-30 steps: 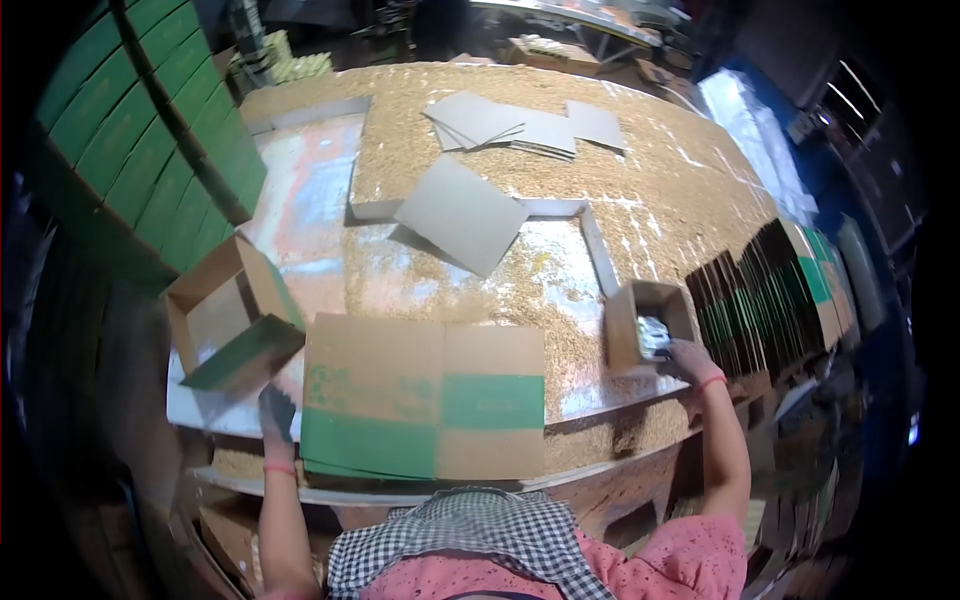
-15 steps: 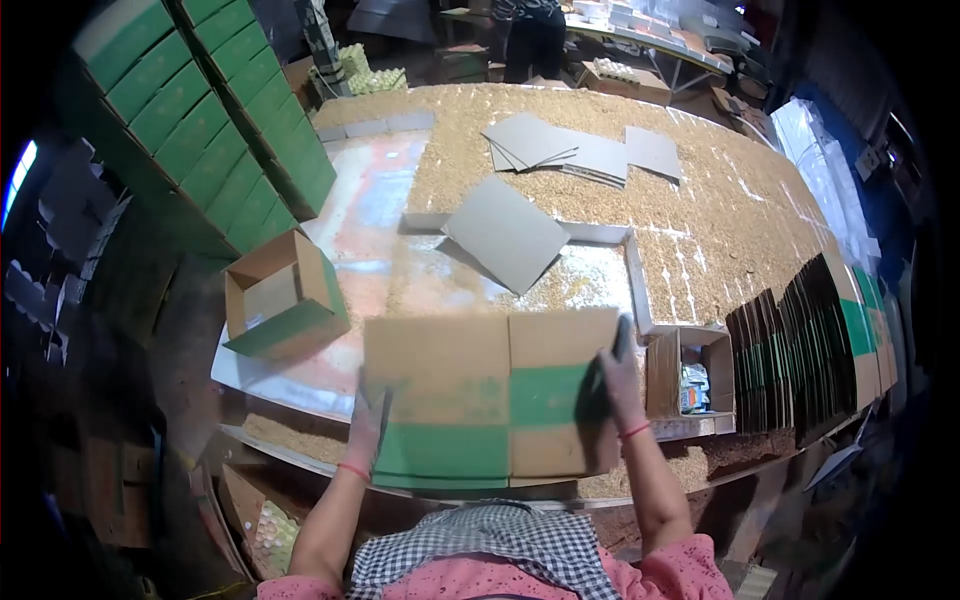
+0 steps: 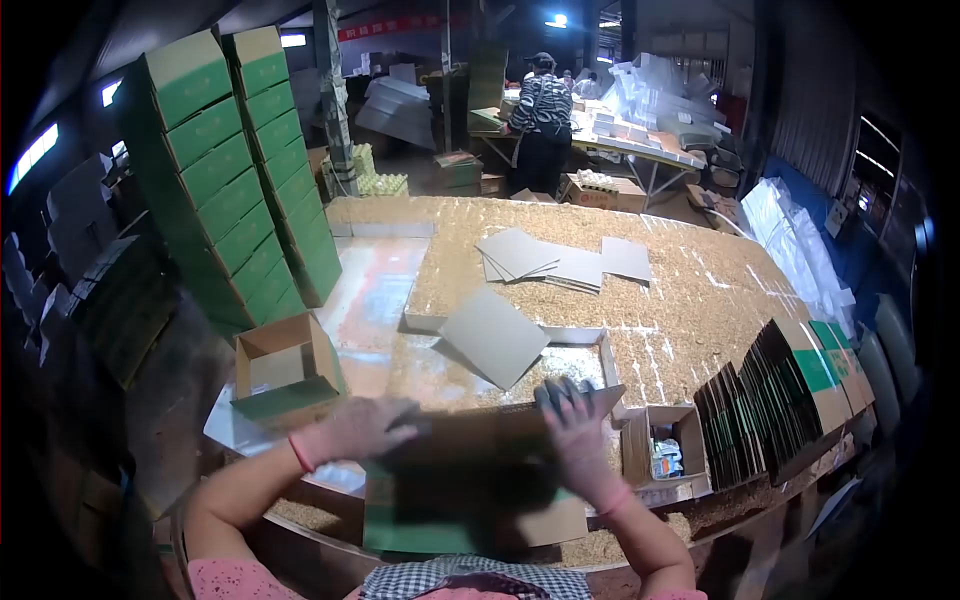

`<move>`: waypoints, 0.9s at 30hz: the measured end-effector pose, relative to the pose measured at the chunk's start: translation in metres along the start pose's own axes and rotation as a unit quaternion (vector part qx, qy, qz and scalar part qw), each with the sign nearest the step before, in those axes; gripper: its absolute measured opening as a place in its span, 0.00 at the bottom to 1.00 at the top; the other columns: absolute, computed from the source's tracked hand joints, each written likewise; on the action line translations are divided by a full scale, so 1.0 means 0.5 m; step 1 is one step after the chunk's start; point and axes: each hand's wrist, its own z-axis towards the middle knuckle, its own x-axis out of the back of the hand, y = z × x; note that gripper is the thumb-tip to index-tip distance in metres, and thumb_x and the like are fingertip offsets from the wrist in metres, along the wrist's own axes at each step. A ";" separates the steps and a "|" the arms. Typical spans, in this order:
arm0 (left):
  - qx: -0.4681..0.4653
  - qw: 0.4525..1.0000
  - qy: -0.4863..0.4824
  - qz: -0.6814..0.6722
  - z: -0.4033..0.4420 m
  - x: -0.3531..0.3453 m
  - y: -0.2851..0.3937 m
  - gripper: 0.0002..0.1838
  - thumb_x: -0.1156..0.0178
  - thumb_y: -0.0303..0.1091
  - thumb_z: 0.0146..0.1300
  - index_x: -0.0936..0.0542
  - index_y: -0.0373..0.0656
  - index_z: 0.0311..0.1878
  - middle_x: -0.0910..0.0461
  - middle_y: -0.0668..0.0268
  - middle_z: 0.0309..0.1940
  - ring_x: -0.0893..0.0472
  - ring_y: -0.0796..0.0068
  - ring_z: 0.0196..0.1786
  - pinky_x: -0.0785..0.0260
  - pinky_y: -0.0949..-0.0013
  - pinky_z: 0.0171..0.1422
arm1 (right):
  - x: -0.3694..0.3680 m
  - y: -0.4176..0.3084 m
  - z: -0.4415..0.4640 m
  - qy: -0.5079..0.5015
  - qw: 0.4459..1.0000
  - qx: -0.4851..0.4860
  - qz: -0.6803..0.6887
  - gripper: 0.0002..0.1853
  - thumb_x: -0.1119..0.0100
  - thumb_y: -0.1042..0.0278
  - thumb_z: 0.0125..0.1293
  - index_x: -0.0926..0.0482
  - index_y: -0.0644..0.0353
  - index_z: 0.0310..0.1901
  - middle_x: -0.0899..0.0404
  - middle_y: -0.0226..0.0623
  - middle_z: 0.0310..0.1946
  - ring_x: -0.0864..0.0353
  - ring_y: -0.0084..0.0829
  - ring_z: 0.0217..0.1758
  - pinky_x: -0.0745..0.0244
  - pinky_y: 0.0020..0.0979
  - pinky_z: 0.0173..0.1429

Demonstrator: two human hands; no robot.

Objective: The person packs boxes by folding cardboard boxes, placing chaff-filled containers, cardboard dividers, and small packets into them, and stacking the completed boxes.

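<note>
A folded cardboard box (image 3: 465, 515), brown with a green band, lies at the table's near edge in front of me. One brown panel of it is raised, its face in shadow. Over the top edge of that panel, toward its right end, my right hand (image 3: 585, 445) is closed, dark fingertips on the far side. My left hand (image 3: 365, 428) is at the panel's left end, fingers stretched to the right and somewhat blurred, apart from the thumb. Just beyond the box a grey cardboard sheet (image 3: 494, 338) rests across a low white frame.
An open box (image 3: 285, 365) stands at left, before tall stacks of green boxes (image 3: 215, 180). On the right are a small carton with packets (image 3: 667, 458) and a row of flattened boxes (image 3: 780, 400). Grain-like husks (image 3: 700, 300) cover the table. Another person (image 3: 541, 110) stands at a far table.
The flat box's panel has been lifted. Both hands have moved from its sides to the raised panel's ends. My view has tilted up, showing more of the room.
</note>
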 end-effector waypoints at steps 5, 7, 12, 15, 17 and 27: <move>0.042 0.999 -0.003 0.026 0.072 0.030 -0.040 0.28 0.50 0.52 0.67 0.33 0.39 0.59 0.22 0.45 0.49 0.22 0.46 0.52 0.31 0.52 0.56 | 0.019 0.016 -0.070 0.109 0.986 0.098 0.081 0.18 0.38 0.52 0.52 0.21 0.54 0.40 0.23 0.37 0.48 0.30 0.42 0.60 0.50 0.56 0.72; 0.064 0.997 -0.018 0.033 0.061 0.060 -0.011 0.27 0.49 0.49 0.66 0.34 0.38 0.61 0.24 0.42 0.50 0.22 0.47 0.53 0.31 0.52 0.57 | 0.053 0.051 -0.070 0.101 0.934 0.190 0.284 0.12 0.44 0.55 0.50 0.20 0.53 0.28 0.21 0.31 0.29 0.23 0.36 0.44 0.41 0.52 0.68; -0.178 0.896 0.384 -0.133 0.067 -0.074 0.091 0.39 0.43 0.41 0.61 0.45 0.35 0.71 0.37 0.40 0.65 0.33 0.45 0.66 0.37 0.56 0.68 | -0.066 0.020 -0.029 -0.122 0.974 0.182 0.060 0.12 0.41 0.55 0.59 0.20 0.53 0.39 0.20 0.37 0.42 0.25 0.39 0.52 0.41 0.53 0.69; -0.547 0.785 0.289 0.015 0.080 -0.122 0.189 0.30 0.43 0.46 0.63 0.33 0.54 0.68 0.34 0.59 0.66 0.34 0.51 0.67 0.45 0.50 0.73 | -0.054 0.013 0.007 -0.012 0.972 0.187 0.143 0.23 0.40 0.56 0.61 0.26 0.52 0.56 0.32 0.47 0.59 0.34 0.47 0.63 0.47 0.58 0.70; -0.476 0.862 -0.053 -0.168 0.114 -0.218 0.238 0.31 0.48 0.47 0.68 0.39 0.47 0.71 0.39 0.50 0.68 0.37 0.48 0.70 0.48 0.47 0.74 | -0.001 0.059 0.107 0.246 0.953 0.146 -0.101 0.29 0.44 0.47 0.62 0.29 0.56 0.60 0.34 0.51 0.63 0.38 0.51 0.68 0.48 0.57 0.71; -0.370 0.926 0.002 0.069 0.091 -0.151 0.221 0.46 0.53 0.66 0.62 0.41 0.34 0.70 0.45 0.42 0.70 0.50 0.44 0.74 0.62 0.48 0.78 | -0.119 0.068 -0.031 -0.029 0.988 -0.116 0.103 0.30 0.51 0.50 0.71 0.38 0.58 0.68 0.37 0.50 0.66 0.37 0.43 0.69 0.41 0.42 0.70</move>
